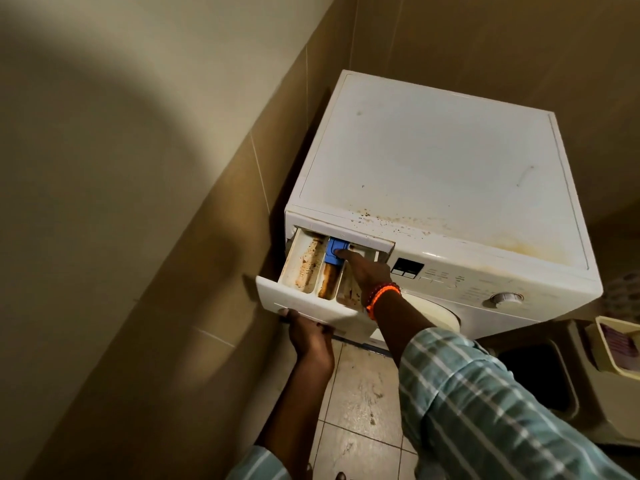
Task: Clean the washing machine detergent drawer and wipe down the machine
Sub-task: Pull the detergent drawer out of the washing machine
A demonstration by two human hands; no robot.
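Left hand [306,332]: under the front panel of the detergent drawer [311,299], fingers curled up around its lower edge, gripping it from below.

Right hand [369,271]: reaches into the drawer from above, fingers extended, forefinger tip pressing on the blue tab [334,252] at the back of the middle compartment. Nothing held. Orange bead bracelet [381,296] on the wrist; checked sleeve [485,403] on the forearm.

Drawer: pulled well out of its slot at the upper left of the washing machine [443,174], still seated at the back. Three compartments, all streaked with brown-orange residue, heaviest in the left and middle ones.

Machine: white, front-loading. Top scuffed, with dark specks and a yellow-brown stain along the front edge. Control panel to the right of the drawer has a small display [407,268] and a round dial [506,299]. Rim of the door shows just below the right wrist.

Room: machine stands in a corner, left side near a beige tiled wall [156,237]. Floor [360,403] of pale tiles, stained. A cream plastic bin [609,348] stands to the right of the machine.
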